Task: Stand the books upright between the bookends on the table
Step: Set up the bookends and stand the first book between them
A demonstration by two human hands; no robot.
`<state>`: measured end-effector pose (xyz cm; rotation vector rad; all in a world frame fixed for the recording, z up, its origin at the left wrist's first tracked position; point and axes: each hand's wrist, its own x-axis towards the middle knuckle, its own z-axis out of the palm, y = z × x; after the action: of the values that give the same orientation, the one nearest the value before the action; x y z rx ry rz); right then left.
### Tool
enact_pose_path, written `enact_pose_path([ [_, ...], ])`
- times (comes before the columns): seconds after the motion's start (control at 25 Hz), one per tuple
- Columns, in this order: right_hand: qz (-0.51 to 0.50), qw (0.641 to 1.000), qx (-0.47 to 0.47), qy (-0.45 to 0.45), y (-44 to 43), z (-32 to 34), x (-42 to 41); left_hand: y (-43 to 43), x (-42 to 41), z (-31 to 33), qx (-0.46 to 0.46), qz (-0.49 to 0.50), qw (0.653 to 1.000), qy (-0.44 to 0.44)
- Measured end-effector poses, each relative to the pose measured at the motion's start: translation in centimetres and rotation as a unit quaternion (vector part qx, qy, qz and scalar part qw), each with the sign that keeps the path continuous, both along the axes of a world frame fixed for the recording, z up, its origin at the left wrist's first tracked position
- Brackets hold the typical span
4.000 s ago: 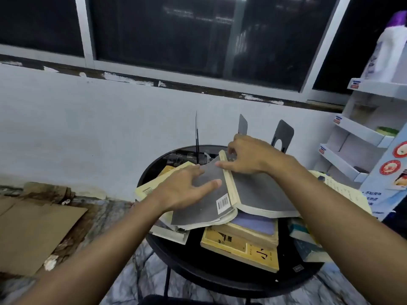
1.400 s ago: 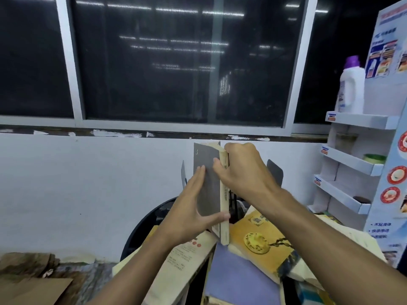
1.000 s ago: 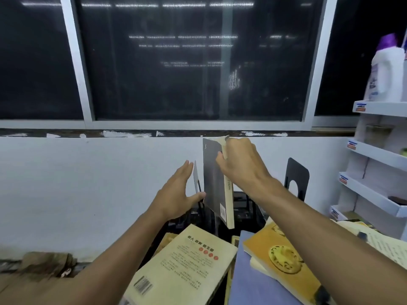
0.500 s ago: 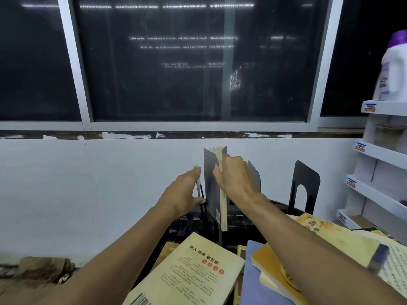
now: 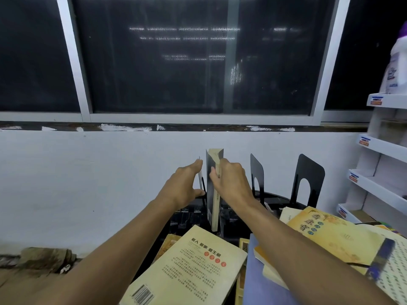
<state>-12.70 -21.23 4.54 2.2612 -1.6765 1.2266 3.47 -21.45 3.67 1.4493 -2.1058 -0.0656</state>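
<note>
I see a dark window (image 5: 193, 62) across the far side, and under it a white wall (image 5: 88, 183). At the right stands a white shelf unit (image 5: 378, 146) with a bottle (image 5: 396, 62) on its top level. The black table (image 5: 277, 198) is near the wall.

On the near part of the table several books lie flat in a loose pile: a cream book (image 5: 185, 267) with a barcode at the left, a purple book (image 5: 262, 285) in the middle, and a yellow book (image 5: 334, 236) at the right, partly over the purple one.

Three black bookends stand at the far side: the right bookend (image 5: 308, 172), the middle bookend (image 5: 256, 170) and the thin left bookend (image 5: 200, 179).

The grey book (image 5: 212, 194) is upright between the left and the middle bookend, just beside the left one. I cannot tell if its lower edge touches the table.

My right hand (image 5: 232, 181) pinches the upper part of the grey book, fingers curled round it. My left hand (image 5: 184, 186) has its fingers rather straight against the left bookend, with the thumb spread lower.
</note>
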Motion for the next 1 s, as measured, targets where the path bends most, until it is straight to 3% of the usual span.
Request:
enact_pose_path([
  [0.36,0.101,0.993,0.054,-0.012,0.3,-0.3,-0.7,0.1,0.3,0.1,0.015,-0.013,1.0,0.013],
  [0.72,0.225,0.954,0.188,0.061,0.1,0.5,-3.5,-0.1,-0.1,-0.2,0.058,-0.01,0.998,-0.004],
  [1.0,0.238,0.956,0.171,0.003,-0.2,-0.5,-3.0,0.1,-0.4,-0.2,0.049,-0.032,0.998,0.009],
])
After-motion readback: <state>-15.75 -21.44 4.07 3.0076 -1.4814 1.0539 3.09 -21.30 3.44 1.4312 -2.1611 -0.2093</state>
